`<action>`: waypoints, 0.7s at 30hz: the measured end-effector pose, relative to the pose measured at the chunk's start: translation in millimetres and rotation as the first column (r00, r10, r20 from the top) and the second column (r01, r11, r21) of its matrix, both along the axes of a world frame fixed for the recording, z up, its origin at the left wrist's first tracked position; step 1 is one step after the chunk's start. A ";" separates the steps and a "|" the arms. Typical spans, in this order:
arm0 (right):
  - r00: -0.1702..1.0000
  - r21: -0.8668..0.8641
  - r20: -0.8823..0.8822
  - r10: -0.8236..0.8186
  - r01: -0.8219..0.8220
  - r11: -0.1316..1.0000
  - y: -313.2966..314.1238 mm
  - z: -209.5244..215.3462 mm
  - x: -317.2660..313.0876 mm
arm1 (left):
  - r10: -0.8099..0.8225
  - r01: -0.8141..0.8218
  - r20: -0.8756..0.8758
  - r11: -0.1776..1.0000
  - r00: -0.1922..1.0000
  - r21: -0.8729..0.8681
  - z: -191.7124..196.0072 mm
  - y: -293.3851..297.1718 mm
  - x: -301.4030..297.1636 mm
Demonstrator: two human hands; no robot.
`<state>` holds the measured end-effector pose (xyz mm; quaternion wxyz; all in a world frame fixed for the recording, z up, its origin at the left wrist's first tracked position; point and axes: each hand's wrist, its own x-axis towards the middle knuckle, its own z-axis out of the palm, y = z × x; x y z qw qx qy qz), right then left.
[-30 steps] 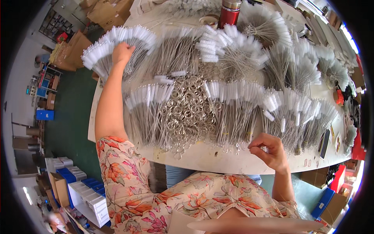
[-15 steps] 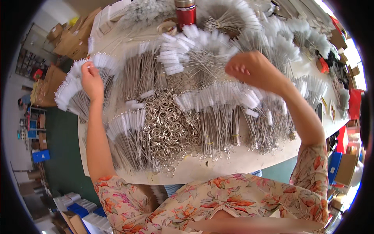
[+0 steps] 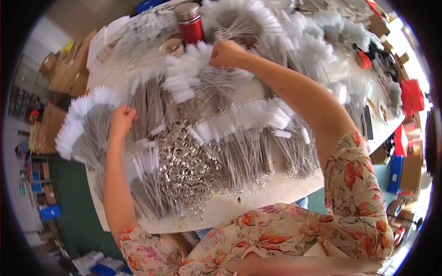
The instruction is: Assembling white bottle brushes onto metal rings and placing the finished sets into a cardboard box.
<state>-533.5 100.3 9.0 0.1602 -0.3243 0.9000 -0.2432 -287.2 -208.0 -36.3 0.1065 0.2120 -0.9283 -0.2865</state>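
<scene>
My left hand [image 3: 123, 120] is closed over the table's left side, at the edge of a fanned bundle of wire-handled brushes with white bristles [image 3: 99, 99]. Whatever its fingers hold, if anything, is too small to make out. Farther out, my right hand [image 3: 227, 55] is also closed, beside a heap of white brush heads [image 3: 186, 76] whose thin wire stems point right. Its fingertips are partly hidden, so I cannot tell what is in them. Between my arms lies a pile of shiny metal rings [image 3: 184, 165]. More brushes [image 3: 241, 119] lie in a row right of the rings.
A red flask with a steel lid [image 3: 190, 25] stands at the back, next to a roll of tape [image 3: 171, 47]. More brush bundles [image 3: 244, 16] cover the far side. Cardboard boxes [image 3: 69, 69] are stacked beyond the table's left edge. A red bag [image 3: 411, 97] is at the right.
My right hand has moved left and farther out, to the white brush heads near the flask. My left hand has come down and slightly right, off the brush tips. The view has shifted.
</scene>
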 end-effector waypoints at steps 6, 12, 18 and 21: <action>0.907 -0.607 -0.321 -0.273 0.025 0.795 13.0 28.9 7.9 | 0.004 -0.004 0.052 1.000 0.999 -0.009 26.8 23.3 2.4; 0.957 -0.800 -0.154 -0.244 0.024 0.600 128.8 118.7 -41.2 | 0.399 -0.222 -0.378 0.874 0.835 0.431 60.7 36.2 16.2; 0.798 -0.364 -0.385 -0.464 0.330 0.871 226.9 39.4 -137.0 | 0.390 -0.026 -0.524 0.820 0.757 0.572 89.3 68.4 84.9; 0.797 -0.167 -0.429 -0.424 0.392 0.905 225.7 21.9 -150.1 | 0.503 -0.181 -0.444 0.787 0.741 0.590 94.9 105.8 106.7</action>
